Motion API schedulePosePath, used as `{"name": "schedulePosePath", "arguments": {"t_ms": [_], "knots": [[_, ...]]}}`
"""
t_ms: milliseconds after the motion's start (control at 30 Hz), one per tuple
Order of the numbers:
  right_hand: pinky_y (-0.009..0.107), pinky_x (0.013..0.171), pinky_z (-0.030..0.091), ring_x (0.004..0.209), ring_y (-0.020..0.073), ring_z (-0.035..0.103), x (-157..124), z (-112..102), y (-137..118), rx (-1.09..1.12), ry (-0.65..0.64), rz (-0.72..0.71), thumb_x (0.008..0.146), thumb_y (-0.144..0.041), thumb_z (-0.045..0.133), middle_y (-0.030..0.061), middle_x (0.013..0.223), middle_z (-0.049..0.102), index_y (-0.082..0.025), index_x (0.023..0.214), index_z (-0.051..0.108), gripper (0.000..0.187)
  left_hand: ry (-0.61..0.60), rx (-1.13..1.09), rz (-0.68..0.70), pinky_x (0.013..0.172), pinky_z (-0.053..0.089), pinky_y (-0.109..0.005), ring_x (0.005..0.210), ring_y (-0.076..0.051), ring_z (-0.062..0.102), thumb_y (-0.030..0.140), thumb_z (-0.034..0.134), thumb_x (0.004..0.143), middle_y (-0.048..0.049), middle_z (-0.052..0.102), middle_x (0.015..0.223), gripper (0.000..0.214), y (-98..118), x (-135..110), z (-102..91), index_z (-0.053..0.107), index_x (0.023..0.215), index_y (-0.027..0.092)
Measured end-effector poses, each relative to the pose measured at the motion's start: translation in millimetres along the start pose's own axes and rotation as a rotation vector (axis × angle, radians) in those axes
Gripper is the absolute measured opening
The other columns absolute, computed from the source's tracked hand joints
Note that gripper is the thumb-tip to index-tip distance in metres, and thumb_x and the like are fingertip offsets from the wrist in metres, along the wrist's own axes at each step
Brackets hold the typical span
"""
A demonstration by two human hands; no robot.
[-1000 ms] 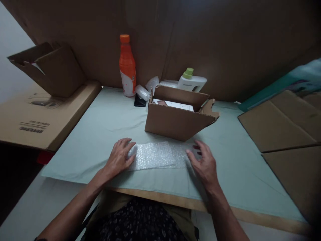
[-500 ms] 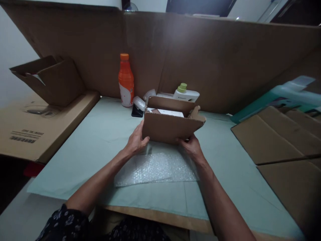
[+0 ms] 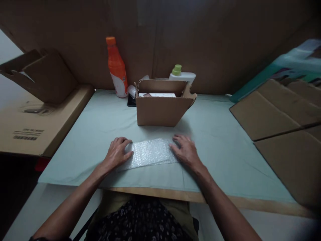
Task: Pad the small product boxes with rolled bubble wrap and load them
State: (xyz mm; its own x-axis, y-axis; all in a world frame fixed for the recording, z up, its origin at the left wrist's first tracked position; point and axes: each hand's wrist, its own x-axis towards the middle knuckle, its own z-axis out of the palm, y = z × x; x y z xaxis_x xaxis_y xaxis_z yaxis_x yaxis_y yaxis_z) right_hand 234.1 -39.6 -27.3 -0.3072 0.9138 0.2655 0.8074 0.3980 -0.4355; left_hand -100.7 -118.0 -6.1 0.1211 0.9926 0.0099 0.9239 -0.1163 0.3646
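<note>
While flat on bubble wrap [image 3: 150,153] ends, left hand [image 3: 117,154], right hand [image 3: 186,152]: grip wide, box [image 3: 160,112] apart.

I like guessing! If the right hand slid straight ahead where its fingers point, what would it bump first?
The right hand would probably meet the cardboard box, its near wall; only green cloth shows between, though depth is unclear.

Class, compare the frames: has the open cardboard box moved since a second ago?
Yes. The cardboard box now sits farther back, nearer the orange bottle, and is turned squarer to the table edge.
</note>
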Motion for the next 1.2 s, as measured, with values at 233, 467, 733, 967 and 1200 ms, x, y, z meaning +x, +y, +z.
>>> {"name": "schedulePosePath", "arguments": {"t_ms": [233, 467, 733, 967, 1200], "knots": [[0.050, 0.102, 0.042, 0.126, 0.0321, 0.056, -8, 12, -55, -0.095, 0.073, -0.164, 0.092, -0.027, 0.060, 0.0132, 0.133, 0.068, -0.020, 0.093, 0.073, 0.015, -0.080, 0.066, -0.005, 0.099, 0.044, -0.045, 0.114, -0.031, 0.055, 0.034, 0.067, 0.085, -0.0107, 0.064, 0.123, 0.047, 10, 13, -6.5, 0.063, 0.131, 0.023], [0.049, 0.102, 0.040, 0.118, 0.0300, 0.060, -26, -2, -57, -0.172, 0.253, -0.219, 0.096, -0.023, 0.056, 0.0122, 0.133, 0.068, -0.021, 0.089, 0.073, 0.018, -0.127, 0.044, 0.053, 0.098, 0.045, -0.044, 0.109, -0.030, 0.057, 0.035, 0.063, 0.087, -0.0128, 0.065, 0.119, 0.047, 16, 14, -12.8, 0.063, 0.132, 0.020], [0.045, 0.098, 0.043, 0.112, 0.0272, 0.064, -35, -16, -76, -0.146, 0.320, -0.243, 0.095, -0.021, 0.056, 0.0115, 0.127, 0.071, -0.023, 0.079, 0.064, 0.018, -0.195, 0.030, 0.068, 0.098, 0.044, -0.044, 0.111, -0.032, 0.057, 0.033, 0.063, 0.086, -0.0144, 0.064, 0.119, 0.051, 20, 16, -18.6, 0.062, 0.135, 0.018], [0.046, 0.090, 0.046, 0.109, 0.0315, 0.065, -43, -9, -40, -0.211, 0.153, -0.079, 0.093, -0.028, 0.055, 0.0147, 0.119, 0.073, -0.019, 0.090, 0.070, 0.017, -0.307, 0.096, 0.060, 0.098, 0.044, -0.044, 0.114, -0.034, 0.059, 0.035, 0.066, 0.084, -0.0154, 0.066, 0.119, 0.050, 25, 28, -25.3, 0.063, 0.130, 0.017], [0.053, 0.088, 0.046, 0.111, 0.0385, 0.062, -66, -26, 30, -0.347, 0.195, 0.191, 0.089, -0.044, 0.056, 0.0206, 0.129, 0.067, -0.018, 0.107, 0.070, 0.034, -0.352, 0.073, -0.013, 0.083, 0.048, -0.039, 0.099, -0.033, 0.066, 0.038, 0.066, 0.082, -0.0153, 0.069, 0.110, 0.034, 25, 31, -25.4, 0.067, 0.108, 0.015]]}}
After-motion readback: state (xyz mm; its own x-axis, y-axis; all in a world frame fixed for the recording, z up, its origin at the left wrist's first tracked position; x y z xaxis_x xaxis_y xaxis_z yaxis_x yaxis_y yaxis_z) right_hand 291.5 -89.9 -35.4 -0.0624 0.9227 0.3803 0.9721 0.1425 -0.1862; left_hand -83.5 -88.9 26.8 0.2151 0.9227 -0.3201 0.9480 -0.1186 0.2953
